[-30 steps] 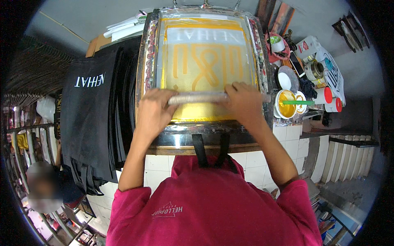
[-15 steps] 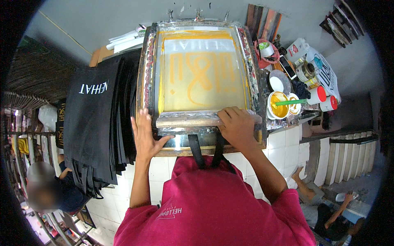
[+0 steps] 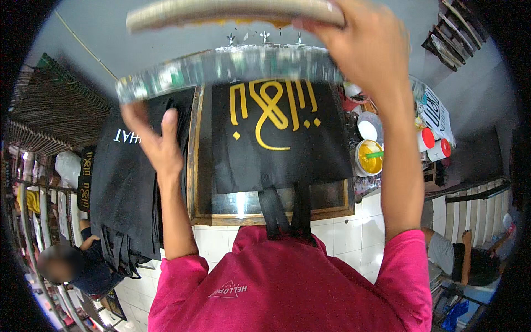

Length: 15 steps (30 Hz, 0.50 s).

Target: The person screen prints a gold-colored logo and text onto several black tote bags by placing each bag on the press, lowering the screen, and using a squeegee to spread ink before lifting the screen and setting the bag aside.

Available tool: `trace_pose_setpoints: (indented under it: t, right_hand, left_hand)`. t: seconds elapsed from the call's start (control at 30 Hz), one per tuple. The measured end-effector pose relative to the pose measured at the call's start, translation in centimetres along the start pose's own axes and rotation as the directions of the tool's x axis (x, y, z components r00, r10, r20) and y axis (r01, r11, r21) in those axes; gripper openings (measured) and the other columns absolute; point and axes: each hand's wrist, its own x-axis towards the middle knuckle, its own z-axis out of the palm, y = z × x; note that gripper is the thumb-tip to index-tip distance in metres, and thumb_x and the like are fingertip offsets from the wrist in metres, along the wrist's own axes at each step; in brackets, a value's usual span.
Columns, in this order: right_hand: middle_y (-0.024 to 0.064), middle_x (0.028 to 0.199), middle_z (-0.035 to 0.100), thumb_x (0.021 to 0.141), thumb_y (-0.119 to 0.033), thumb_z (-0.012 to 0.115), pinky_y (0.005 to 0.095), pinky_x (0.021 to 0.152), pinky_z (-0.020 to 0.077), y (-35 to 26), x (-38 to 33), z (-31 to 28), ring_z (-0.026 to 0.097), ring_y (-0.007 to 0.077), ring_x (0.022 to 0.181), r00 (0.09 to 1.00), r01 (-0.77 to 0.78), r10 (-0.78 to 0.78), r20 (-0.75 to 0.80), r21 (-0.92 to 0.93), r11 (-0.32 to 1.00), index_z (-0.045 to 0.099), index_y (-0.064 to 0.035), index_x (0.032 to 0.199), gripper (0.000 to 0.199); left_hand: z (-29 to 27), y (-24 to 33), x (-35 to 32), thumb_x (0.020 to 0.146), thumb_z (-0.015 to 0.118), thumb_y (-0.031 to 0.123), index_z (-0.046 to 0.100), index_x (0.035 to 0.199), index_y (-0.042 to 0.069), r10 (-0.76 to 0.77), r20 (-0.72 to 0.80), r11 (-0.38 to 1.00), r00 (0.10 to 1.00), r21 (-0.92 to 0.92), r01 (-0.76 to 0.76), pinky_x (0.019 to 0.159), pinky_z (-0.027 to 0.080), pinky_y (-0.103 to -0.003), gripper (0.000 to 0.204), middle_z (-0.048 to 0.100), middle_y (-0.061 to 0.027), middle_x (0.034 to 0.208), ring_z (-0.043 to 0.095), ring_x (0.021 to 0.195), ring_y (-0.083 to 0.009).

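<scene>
My right hand (image 3: 370, 47) grips a long wooden-handled squeegee (image 3: 238, 12) at its right end; yellow ink shows along its lower edge. Below the squeegee, a screen-printing frame (image 3: 221, 71) is tilted up, its near edge raised and blurred. The fingers of my left hand (image 3: 157, 141) are at the frame's left corner, partly hidden and blurred, with the thumb standing apart. On the printing board (image 3: 207, 205) beneath lies a black tote bag (image 3: 238, 169) bearing a yellow printed design. Its straps hang over the near edge against my shirt.
A stack of black bags (image 3: 124, 182) hangs at the left. To the right stand a tub of yellow ink (image 3: 368, 166) with a green stick and red-lidded jars (image 3: 426, 139). One person (image 3: 83, 260) is at lower left, another (image 3: 470, 254) at lower right.
The screen frame has swung up off the board, uncovering the printed bag. My right hand has lifted the squeegee upward and away; my left hand has moved up and left to the frame's corner.
</scene>
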Motion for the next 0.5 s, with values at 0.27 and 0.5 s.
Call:
trace_pose_setpoints:
  t: [0.27, 0.5]
  right_hand:
    - [0.0163, 0.095, 0.076, 0.082, -0.030, 0.078, 0.0415, 0.080, 0.0552, 2.4, 10.1, -0.4, 0.072, 0.0323, 0.085, 0.990, 0.077, -0.072, -0.124, 0.040, 0.996, 0.079, -0.0104, 0.103, 0.028]
    - [0.0184, 0.095, 0.076, 0.076, -0.028, 0.082, 0.0406, 0.081, 0.0546, 5.2, 14.4, 0.6, 0.073, 0.0330, 0.085, 0.983, 0.151, -0.136, -0.127, 0.115, 0.982, 0.079, -0.0079, 0.105, 0.035]
  left_hand:
    - [3.2, -11.6, -7.9, 0.084, 0.080, 0.037, 0.027, 0.153, -0.009, -0.648, 0.342, 0.722, 0.680, 0.559, 0.407, 0.112, 0.040, -0.042, 0.098, 0.045, -0.0326, 0.149, 0.050, 0.135, -0.0412]
    - [0.4, -13.7, -6.4, 0.089, 0.073, 0.024, 0.074, 0.104, -0.001, -0.783, 0.151, 0.572, 0.603, 0.558, 0.602, 0.087, 0.051, -0.036, 0.030, 0.076, -0.0169, 0.099, 0.071, 0.095, -0.0271]
